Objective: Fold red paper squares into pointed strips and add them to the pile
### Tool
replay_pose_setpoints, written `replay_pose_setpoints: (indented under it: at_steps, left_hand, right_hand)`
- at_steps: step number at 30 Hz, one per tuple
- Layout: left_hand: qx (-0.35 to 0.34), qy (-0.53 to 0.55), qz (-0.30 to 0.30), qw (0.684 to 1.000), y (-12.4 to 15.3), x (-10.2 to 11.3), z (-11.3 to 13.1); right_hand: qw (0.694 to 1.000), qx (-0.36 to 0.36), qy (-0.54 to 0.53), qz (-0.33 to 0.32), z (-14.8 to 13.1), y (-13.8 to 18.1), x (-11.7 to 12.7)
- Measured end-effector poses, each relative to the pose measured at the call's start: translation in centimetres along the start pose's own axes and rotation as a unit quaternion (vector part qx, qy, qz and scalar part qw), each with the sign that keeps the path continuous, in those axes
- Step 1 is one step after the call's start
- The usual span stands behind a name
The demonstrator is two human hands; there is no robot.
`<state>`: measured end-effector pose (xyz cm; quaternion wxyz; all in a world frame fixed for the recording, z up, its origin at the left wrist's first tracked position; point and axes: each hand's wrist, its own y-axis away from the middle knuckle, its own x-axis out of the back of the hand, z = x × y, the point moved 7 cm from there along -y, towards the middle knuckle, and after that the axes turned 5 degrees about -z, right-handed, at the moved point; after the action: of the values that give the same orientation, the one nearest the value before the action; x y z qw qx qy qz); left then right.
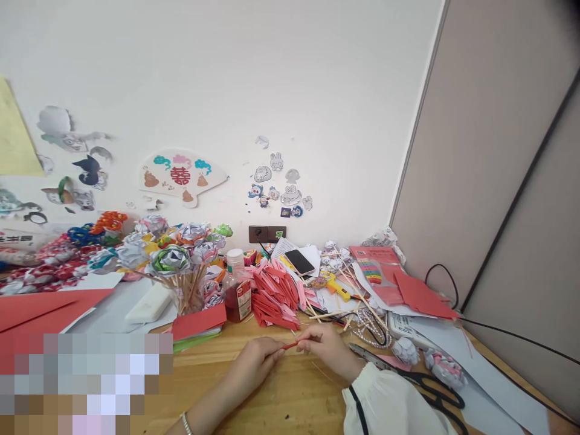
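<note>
Over the wooden table, both hands pinch a thin red paper strip (290,346) that looks rolled or folded narrow. My left hand (260,356) has its fingertips closed on the strip's left end. At the other end, the fingers of my right hand (327,347) are closed on it too. A heap of red and pink paper strips (275,293) lies just beyond the hands. Black-handled scissors (423,380) rest beside my right wrist, partly under the white sleeve. To the left of the heap stands a bottle of reddish liquid (238,293).
Paper flowers on sticks (174,260) fill a clear container at the left. Behind the strips are a phone (299,263) and a yellow glue gun (338,287). Beads (369,326), crumpled paper balls (405,351) and red paper (423,293) lie right. A blurred patch hides the lower left.
</note>
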<state>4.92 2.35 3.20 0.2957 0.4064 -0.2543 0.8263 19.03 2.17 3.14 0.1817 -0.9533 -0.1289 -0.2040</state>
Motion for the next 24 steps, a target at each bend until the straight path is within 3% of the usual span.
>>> replay_pose_setpoints:
  at_steps: [5,10,13,17,20,24]
  left_hand:
    - [0.034,0.082,-0.035,0.995,-0.2,-0.6,-0.6]
    - [0.132,0.176,-0.058,0.974,0.0,-1.5,-2.6]
    - [0.089,0.210,-0.084,0.970,0.1,-1.6,-2.4]
    - [0.055,0.182,-0.086,0.978,0.2,-1.3,-2.2]
    - [0.075,0.138,-0.094,0.983,0.3,-1.0,-2.4]
    - [0.096,-0.058,-0.029,0.993,0.5,3.0,-2.9]
  right_hand:
    - [1.000,-0.006,-0.018,-0.014,0.1,0.0,-0.2]
    - [0.999,-0.015,-0.036,-0.023,0.2,0.0,-0.3]
    - [0.998,-0.016,-0.046,-0.028,0.3,0.0,-0.3]
    - [0.999,-0.021,-0.025,-0.039,0.2,0.0,-0.2]
    - [0.996,-0.002,0.084,-0.010,-0.2,0.1,0.3]
    - [0.987,0.006,0.147,0.059,0.1,-0.1,1.8]
